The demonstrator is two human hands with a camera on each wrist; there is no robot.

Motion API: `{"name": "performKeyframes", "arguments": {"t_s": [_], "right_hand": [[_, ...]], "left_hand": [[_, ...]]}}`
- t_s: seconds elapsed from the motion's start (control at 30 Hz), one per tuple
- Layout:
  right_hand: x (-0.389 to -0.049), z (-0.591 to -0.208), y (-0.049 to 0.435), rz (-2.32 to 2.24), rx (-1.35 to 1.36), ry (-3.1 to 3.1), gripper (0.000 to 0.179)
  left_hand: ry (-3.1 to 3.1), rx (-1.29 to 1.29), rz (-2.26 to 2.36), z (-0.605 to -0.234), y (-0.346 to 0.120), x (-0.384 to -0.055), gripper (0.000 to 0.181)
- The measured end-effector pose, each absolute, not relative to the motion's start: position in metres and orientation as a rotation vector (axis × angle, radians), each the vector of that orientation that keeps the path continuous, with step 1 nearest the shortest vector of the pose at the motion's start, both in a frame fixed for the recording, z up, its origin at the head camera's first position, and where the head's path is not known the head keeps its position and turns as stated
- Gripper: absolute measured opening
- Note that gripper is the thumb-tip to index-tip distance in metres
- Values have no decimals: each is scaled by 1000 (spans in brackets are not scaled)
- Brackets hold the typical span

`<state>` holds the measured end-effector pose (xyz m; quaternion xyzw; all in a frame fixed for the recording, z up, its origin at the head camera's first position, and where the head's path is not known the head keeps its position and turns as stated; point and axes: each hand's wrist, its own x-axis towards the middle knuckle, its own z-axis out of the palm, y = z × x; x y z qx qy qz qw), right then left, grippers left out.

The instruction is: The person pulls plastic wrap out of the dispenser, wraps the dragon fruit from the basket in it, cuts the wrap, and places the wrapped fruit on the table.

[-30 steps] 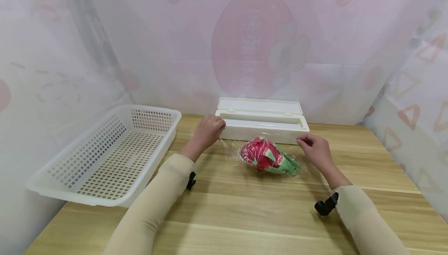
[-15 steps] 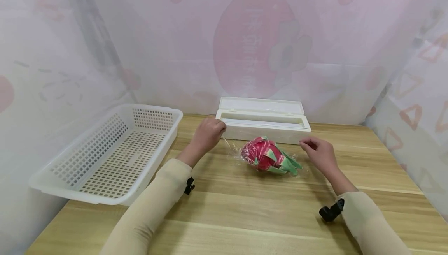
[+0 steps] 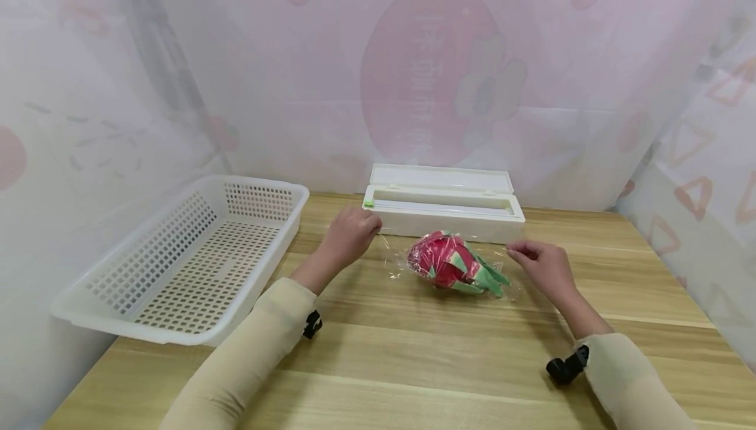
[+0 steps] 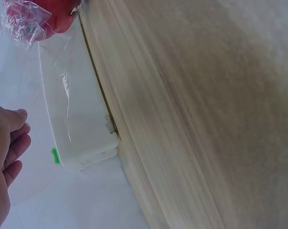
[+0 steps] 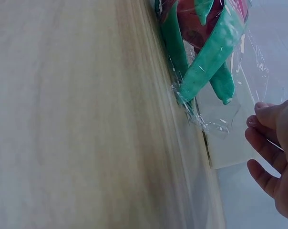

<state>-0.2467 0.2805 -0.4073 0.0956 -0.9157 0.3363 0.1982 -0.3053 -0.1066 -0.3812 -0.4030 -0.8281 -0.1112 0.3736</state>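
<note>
A red dragon fruit with green scales lies on the wooden table, loosely covered by clear plastic wrap. My left hand pinches the wrap's far left corner between thumb and fingers, beside the dispenser. On the other side my right hand pinches the far right edge with thumb and forefinger, its other fingers loosely bent. Behind the fruit stands the white wrap dispenser, lid raised, with a roll visible inside. A green slider sits at its left end. The fruit's underside is hidden.
A white perforated plastic basket stands at the left, reaching over the table's left edge. Printed fabric walls enclose the back and both sides. Wood tabletop extends in front of the fruit.
Both hands have come slightly nearer to me, away from the dispenser, the right one also a little rightward. The green slider has come into view at the left end. The fruit stays in place.
</note>
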Motion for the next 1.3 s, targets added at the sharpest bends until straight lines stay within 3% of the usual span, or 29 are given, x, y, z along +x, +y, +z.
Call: {"name": "performKeyframes", "arguments": {"t_s": [0.67, 0.93, 1.17, 1.3], "right_hand": [[-240, -411, 281, 875, 478, -2764, 10], [-240, -411, 282, 881, 527, -2802, 14], [-237, -405, 289, 877, 529, -2818, 29], [-234, -398, 294, 867, 519, -2802, 35]], "left_hand": [[-2212, -1156, -327, -388, -110, -287, 3], [-2153, -1211, -367, -387, -111, -282, 9], [-2144, -1183, -414, -386, -113, -283, 15], [-2208, -1183, -464, -385, -111, -283, 34]]}}
